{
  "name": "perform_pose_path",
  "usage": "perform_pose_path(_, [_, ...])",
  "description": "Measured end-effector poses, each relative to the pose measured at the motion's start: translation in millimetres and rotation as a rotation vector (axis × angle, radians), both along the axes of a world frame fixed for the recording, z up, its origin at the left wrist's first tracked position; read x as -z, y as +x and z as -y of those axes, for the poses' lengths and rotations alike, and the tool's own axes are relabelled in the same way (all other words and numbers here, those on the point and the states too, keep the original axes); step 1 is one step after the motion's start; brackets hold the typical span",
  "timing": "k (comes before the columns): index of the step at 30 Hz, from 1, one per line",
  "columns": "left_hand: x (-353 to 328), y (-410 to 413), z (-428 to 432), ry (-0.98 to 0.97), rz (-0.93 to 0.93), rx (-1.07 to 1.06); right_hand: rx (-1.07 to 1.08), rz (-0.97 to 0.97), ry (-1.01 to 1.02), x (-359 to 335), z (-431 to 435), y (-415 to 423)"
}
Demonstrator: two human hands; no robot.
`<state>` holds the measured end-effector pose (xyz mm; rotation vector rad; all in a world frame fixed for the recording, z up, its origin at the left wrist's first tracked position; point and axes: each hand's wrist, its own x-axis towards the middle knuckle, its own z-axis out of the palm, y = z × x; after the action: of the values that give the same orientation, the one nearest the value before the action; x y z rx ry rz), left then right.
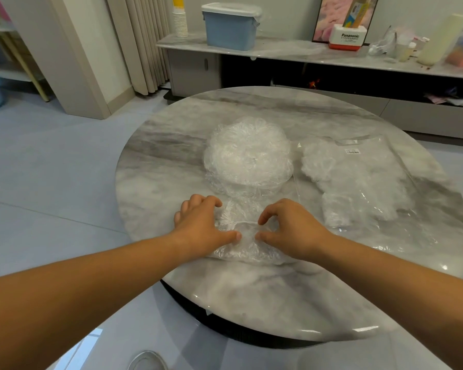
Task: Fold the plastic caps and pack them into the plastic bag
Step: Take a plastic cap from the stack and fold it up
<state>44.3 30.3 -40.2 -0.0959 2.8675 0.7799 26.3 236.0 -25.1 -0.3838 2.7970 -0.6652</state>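
Pinning one crinkled cap (245, 248) flat near the front edge of the surface (158, 161), the left hand (203, 225) and right hand (292, 228) are set on either side of it, close together. The fingers (211, 201) of the left hand are curled over the cap's left part and those of the right are curled over its right part, while the two thumbs (233, 236) are laid inward on the film until their tips nearly meet. The cap is thus gripped by both hands, though whether film is actually pinched under each curled finger cannot be told through the clear plastic. The grip seems chosen because the thin, springy film would otherwise puff open; with the thumbs kept low and central, a crease can be held while the sides are gathered inward. This is judged to be the folding step, not yet the packing one. Just beyond the hands, a tall pile (247, 153) of loose caps is heaped at the middle of the surface, its near edge almost touching the cap in hand, presumably so that each next one can be drawn down without a reach. To the right, apart from the pile, the bag (358, 177) is laid flat with caps already visible inside it. From the size of the pile, much of the task is judged to remain. Care will be needed when the folded cap is lifted, since it may spring open once the pressure is released.
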Motion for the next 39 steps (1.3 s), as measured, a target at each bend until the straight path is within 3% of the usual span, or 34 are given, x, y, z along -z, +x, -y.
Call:
perform_pose_path(7, [3.4, 0.1, -3.1, -0.044, 0.002, 0.003, 0.253, 0.213, -0.470, -12.0, 16.4, -10.2])
perform_pose_path(11, [1.6, 0.2, -1.8, -0.039, -0.003, 0.008, 0.332, 0.269, -0.645, -14.5, 16.9, -15.1])
perform_pose_path(14, [1.5, 0.1, 1.1, -0.033, -0.012, 0.022, 0.268, 0.237, -0.674, -13.4, 11.3, -12.3])
perform_pose_path(20, [0.9, 1.5, 11.4, -0.017, -0.009, 0.119, 0.015, 0.161, -0.511, -2.9, 1.8, 4.2])
perform_pose_path(26, [-16.4, -1.9, 41.8, 0.055, 0.209, 0.388, -0.238, 0.085, -0.198, 0.4, -4.8, 17.6])
perform_pose_path(31, [-19.8, -2.9, 28.3, 0.238, 0.183, 0.197, -0.458, -0.070, 0.026, -1.5, -8.3, 25.3])
perform_pose_path(36, [-16.9, -2.8, 15.9, -0.064, 0.170, 0.181, -0.515, -0.161, 0.135, -1.8, -12.7, 35.3])
perform_pose_path(39, [-21.1, 0.0, 11.4, -0.054, 0.229, 0.173, -0.550, -0.152, 0.178, 1.1, -18.0, 39.5])
